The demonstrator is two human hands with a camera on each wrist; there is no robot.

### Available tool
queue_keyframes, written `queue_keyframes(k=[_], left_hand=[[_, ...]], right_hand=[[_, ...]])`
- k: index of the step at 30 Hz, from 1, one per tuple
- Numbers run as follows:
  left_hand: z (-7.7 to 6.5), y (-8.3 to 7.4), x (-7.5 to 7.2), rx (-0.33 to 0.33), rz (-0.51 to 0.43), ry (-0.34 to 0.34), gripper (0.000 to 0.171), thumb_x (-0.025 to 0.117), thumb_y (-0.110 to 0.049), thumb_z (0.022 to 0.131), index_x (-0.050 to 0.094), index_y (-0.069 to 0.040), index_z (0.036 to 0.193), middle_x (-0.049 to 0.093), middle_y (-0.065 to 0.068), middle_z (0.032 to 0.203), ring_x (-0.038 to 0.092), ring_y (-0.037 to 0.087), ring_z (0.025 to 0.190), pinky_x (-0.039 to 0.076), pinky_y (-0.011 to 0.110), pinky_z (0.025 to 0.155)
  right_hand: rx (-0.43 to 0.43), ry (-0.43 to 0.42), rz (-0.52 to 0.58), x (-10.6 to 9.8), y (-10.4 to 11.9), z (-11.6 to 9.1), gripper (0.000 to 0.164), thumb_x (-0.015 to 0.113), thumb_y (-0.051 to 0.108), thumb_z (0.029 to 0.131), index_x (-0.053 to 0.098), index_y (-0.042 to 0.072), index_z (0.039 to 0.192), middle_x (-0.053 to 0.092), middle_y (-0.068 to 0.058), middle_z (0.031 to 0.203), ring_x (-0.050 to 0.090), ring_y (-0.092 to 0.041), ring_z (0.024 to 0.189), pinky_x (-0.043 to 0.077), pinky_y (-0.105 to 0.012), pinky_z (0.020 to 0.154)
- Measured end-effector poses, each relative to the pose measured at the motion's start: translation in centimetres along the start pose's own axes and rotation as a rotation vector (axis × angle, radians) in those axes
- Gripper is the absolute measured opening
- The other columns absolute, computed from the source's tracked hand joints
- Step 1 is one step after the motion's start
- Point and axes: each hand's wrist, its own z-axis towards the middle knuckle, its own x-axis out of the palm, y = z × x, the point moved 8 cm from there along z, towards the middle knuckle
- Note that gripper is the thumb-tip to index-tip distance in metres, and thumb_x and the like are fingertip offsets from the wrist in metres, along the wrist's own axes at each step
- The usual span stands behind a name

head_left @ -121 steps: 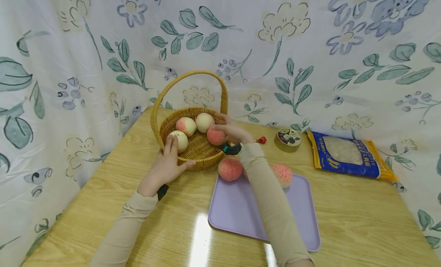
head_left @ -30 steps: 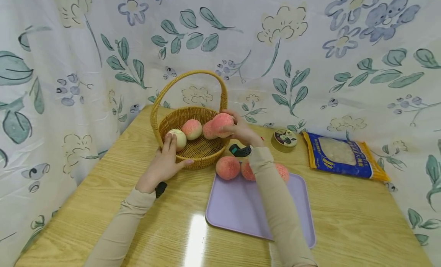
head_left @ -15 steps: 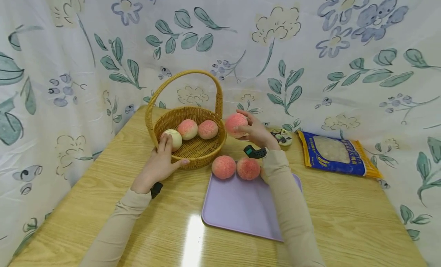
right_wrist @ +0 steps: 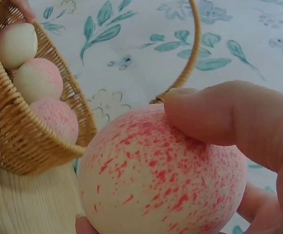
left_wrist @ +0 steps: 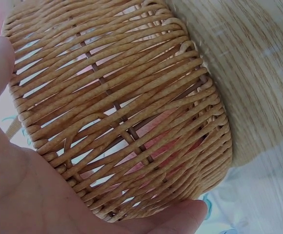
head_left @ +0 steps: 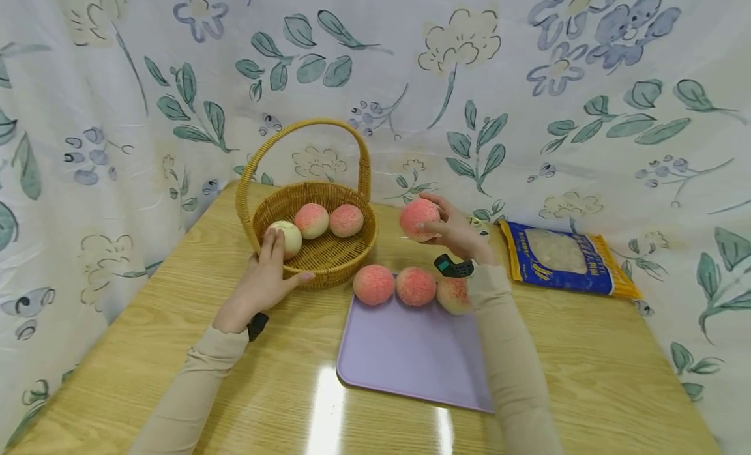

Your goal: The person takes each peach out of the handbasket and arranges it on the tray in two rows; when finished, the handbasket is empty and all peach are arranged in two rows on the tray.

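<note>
A round pink-and-cream speckled peach [head_left: 418, 220] is in the curled fingers of my right hand [head_left: 460, 236], above the wooden bench [head_left: 281, 377] beside the woven tan basket [head_left: 336, 274]. My left hand [head_left: 260, 283] lies with fingers spread over the basket's rim, touching a round cream peach [head_left: 291, 240] inside; three pinkish peaches [head_left: 416, 286] sit along the flat lilac tray's [head_left: 411, 357] far edge.

White floral fabric [head_left: 393, 77], printed with blue flowers, green leaf sprays, cream blossoms and berry sprigs, hangs behind and along both sides of a yellowish wood-grain table [head_left: 592, 357]. Soft folds crease it at left. Bright light reflections [head_left: 326, 409] streak the glossy tabletop's near part.
</note>
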Motion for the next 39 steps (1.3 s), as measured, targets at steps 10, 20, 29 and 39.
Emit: queue_keyframes(k=[10,20,29,39], left_hand=[[-0.1,0.2,-0.1,-0.008,0.02,-0.009,0.107,0.054,-0.059,0.091,-0.005,0.008,0.152,-0.01,0.031,0.159,0.013,0.067,0.134,0.02,0.07,0.109],[-0.3,-0.1,-0.3,-0.01,0.02,-0.011,0.106,0.055,-0.057,0.092,-0.004,0.009,0.151,-0.008,0.032,0.158,0.014,0.068,0.133,0.022,0.071,0.108],[0.0,0.0,0.0,-0.012,0.021,0.001,0.107,0.053,-0.059,0.092,-0.006,0.008,0.152,-0.01,0.03,0.159,0.017,0.07,0.13,0.025,0.072,0.105],[0.1,0.0,0.0,-0.007,0.021,-0.005,0.108,0.054,-0.059,0.091,-0.006,0.007,0.152,-0.009,0.03,0.159,0.013,0.066,0.134,0.021,0.07,0.109]], right_hand=[[-0.007,-0.037,-0.012,-2.5,-1.7,-2.2,0.07,0.052,0.0,0.096,0.021,0.021,0.155,0.028,-0.019,0.154,0.042,-0.038,0.13,0.053,-0.04,0.09],[-0.003,-0.065,-0.002,-4.7,-3.4,-4.6,0.071,0.051,-0.001,0.096,0.02,0.02,0.156,0.026,-0.02,0.153,0.049,-0.022,0.117,0.055,-0.034,0.088],[0.018,-0.127,0.011,-6.7,-5.4,-6.8,0.072,0.054,0.005,0.097,0.017,0.022,0.156,0.022,-0.02,0.153,0.049,-0.016,0.116,0.052,-0.041,0.095],[0.033,-0.156,0.037,-8.3,-7.7,-9.2,0.072,0.055,0.007,0.097,0.015,0.018,0.156,0.02,-0.022,0.153,0.053,-0.005,0.108,0.054,-0.028,0.085]])
